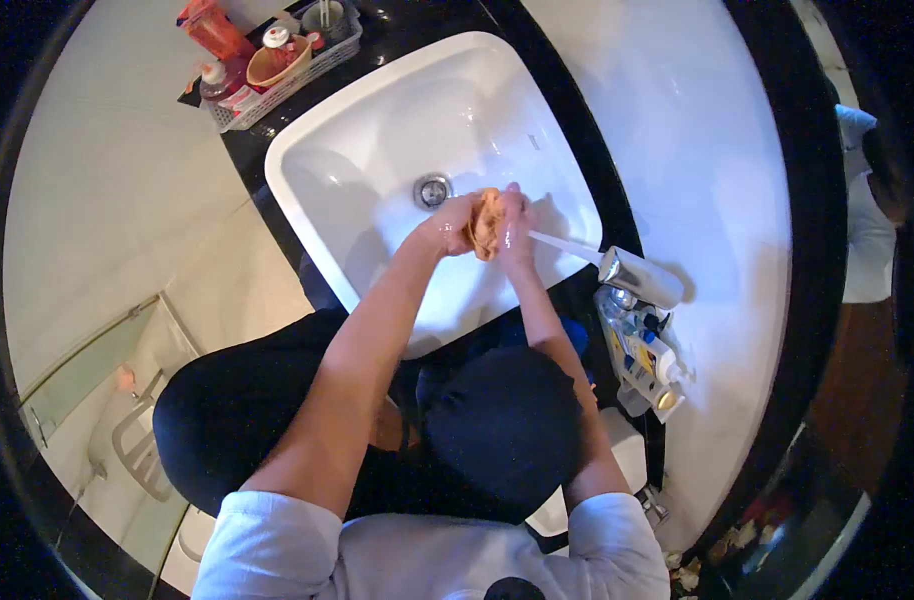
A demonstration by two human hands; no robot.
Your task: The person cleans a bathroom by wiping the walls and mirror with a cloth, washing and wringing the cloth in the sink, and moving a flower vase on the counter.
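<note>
An orange cloth, wet and bunched up, is squeezed between my two hands over the white sink. My left hand is closed on its left side, with water on the skin. On the other side, my right hand grips it, fingers pointing up toward the far rim. A stream of water runs from the chrome faucet at the right onto my right hand. The metal drain shows just beyond my left hand.
A basket with bottles and cups stands on the black counter at the far left. Several bottles sit beside the faucet, close to my right forearm. A mirror is at the right, and a toilet lies below my right arm.
</note>
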